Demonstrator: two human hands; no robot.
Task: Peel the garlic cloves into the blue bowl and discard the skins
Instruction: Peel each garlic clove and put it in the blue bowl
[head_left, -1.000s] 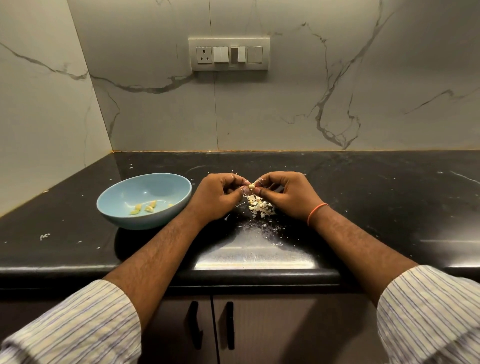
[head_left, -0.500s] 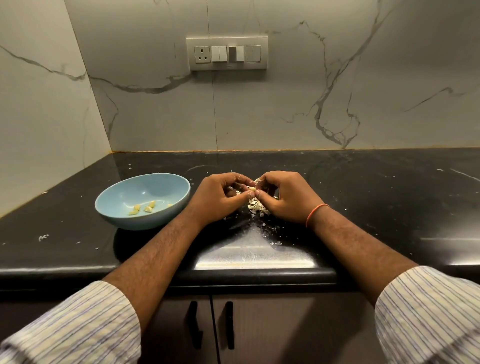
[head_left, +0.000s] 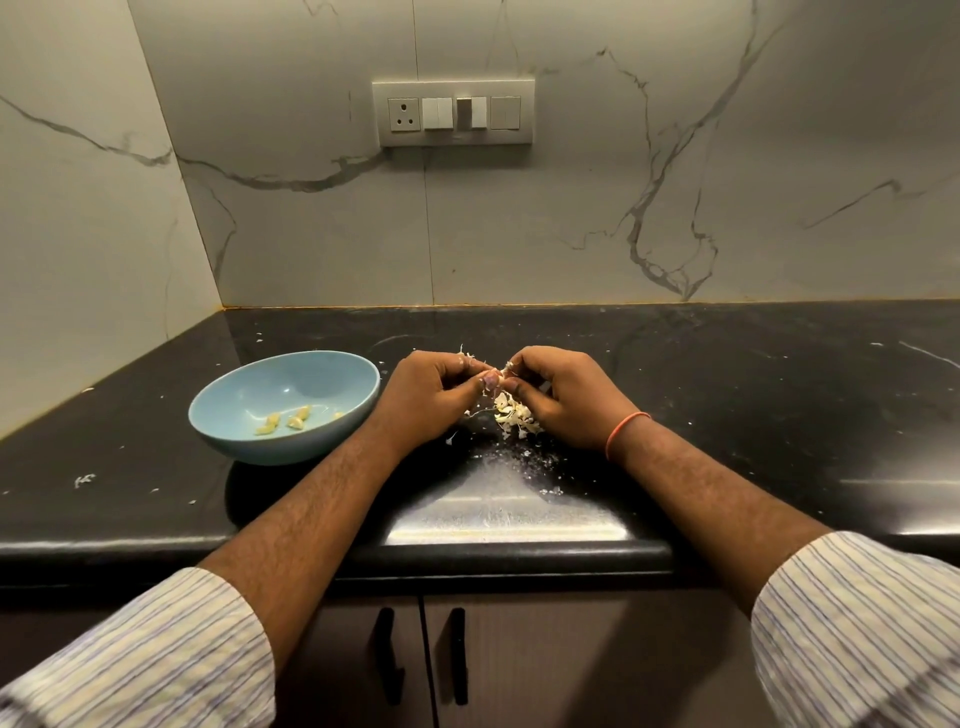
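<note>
Head view: garlic clove (head_left: 491, 383) between both hands (head_left: 498, 397).

Garlic clove (head_left: 491, 383) — mostly hidden by fingertips (head_left: 480, 382)

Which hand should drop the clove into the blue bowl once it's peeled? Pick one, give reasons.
Left. The left hand pinches the garlic clove and sits right beside the blue bowl; the right hand would have to cross over it.
</note>
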